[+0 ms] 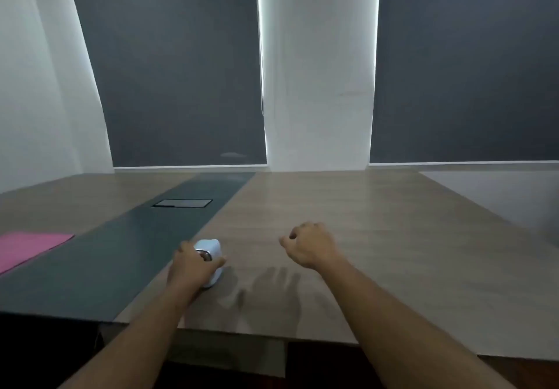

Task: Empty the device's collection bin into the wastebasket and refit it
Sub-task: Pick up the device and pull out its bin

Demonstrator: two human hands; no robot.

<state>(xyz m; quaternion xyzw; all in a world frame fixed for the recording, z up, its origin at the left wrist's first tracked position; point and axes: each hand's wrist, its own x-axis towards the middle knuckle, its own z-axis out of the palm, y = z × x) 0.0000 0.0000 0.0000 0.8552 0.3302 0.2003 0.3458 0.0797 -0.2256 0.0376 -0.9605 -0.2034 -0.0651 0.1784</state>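
A small white device point(211, 249) with a dark round part on its top stands on the wooden table point(348, 237), beside the dark green strip. My left hand point(193, 270) is wrapped around it from the near side and hides its lower half. My right hand point(308, 245) hovers above the table to the right of the device, fingers curled loosely, nothing visible in it. The collection bin cannot be told apart from the device's body. No wastebasket is in view.
A dark green strip point(121, 255) runs down the table with a black hatch point(183, 203) set in it. A pink sheet point(27, 246) lies at the far left. The table's near edge point(242, 332) is close to me. Grey blinds cover the windows behind.
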